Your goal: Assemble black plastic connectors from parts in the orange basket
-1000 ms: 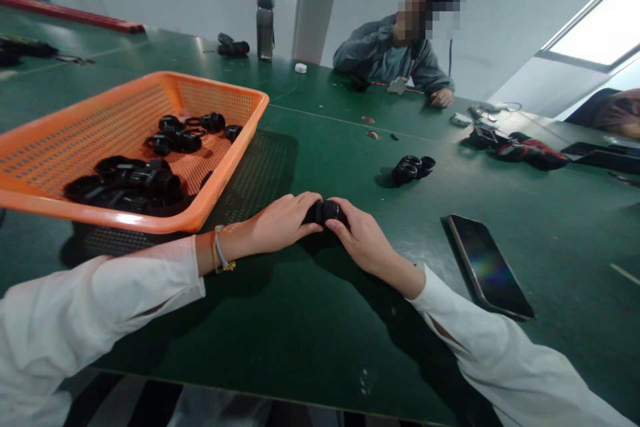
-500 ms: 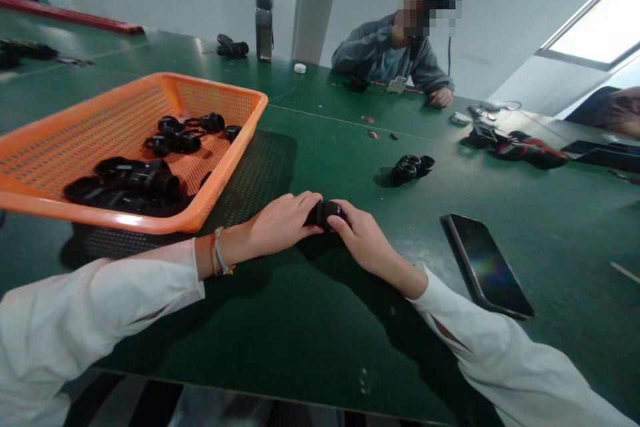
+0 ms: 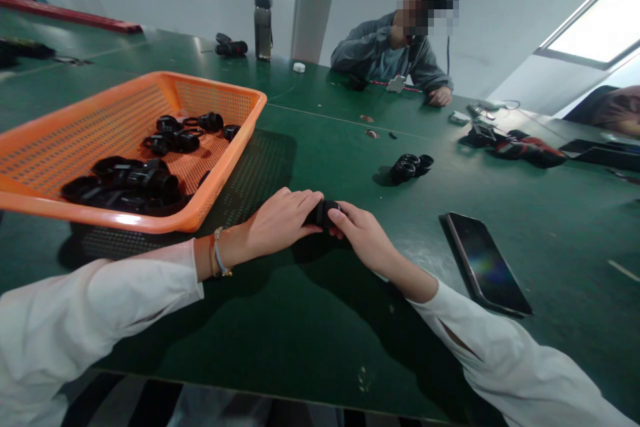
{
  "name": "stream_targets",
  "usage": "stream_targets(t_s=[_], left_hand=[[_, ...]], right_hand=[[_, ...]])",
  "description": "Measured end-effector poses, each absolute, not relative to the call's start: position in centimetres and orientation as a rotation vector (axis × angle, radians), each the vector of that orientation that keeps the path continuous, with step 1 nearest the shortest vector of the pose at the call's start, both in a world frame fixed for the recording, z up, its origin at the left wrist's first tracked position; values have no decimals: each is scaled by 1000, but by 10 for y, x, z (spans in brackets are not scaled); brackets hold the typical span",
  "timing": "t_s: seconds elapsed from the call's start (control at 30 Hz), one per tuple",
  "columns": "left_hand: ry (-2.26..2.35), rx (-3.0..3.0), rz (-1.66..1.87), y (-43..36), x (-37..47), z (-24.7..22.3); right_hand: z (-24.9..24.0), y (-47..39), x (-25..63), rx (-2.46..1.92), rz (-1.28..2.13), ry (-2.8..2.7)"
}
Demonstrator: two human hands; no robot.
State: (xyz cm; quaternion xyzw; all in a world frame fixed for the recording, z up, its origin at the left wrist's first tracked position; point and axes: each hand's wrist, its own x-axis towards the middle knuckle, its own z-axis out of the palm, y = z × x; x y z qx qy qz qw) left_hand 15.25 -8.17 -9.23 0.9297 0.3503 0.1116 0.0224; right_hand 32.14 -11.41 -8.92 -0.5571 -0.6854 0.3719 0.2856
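Observation:
Between my two hands is a black pipe fitting [image 3: 323, 213], short and round, held just above the green table. My left hand [image 3: 285, 219] wraps its left end from above, hiding most of that part. On the other end, my right hand [image 3: 363, 230] pinches with the thumb in front and fingers behind. More black fittings [image 3: 133, 177] of the same look lie in an orange basket [image 3: 227, 167] to the left. Beyond my right hand, a small group of black fittings [image 3: 411, 168] rests on the table.
A phone [image 3: 490, 263] lies to the right of my right forearm. Across the green table [image 3: 240, 340] sits a person in a grey jacket [image 3: 367, 47]. A dark bottle [image 3: 263, 25] and a white cap [image 3: 299, 67] stand at the back. Red and black items [image 3: 525, 147] lie far right.
My right hand has turned slightly at the wrist, its fingers shifting around the fitting's end. My left hand keeps its hold nearly unmoved.

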Motion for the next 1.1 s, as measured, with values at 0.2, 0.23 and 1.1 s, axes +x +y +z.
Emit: stream_targets(t_s=[0.2, 0.23, 1.1], left_hand=[[1042, 2925, 358, -81, 152, -93], [1036, 2922, 350, -80, 152, -93], [807, 2271, 662, -67, 139, -98]], right_hand=[[-82, -115, 320, -1494, 1153, -1718], [-83, -115, 320, -1489, 1180, -1705], [-107, -106, 334, -994, 302, -2157]])
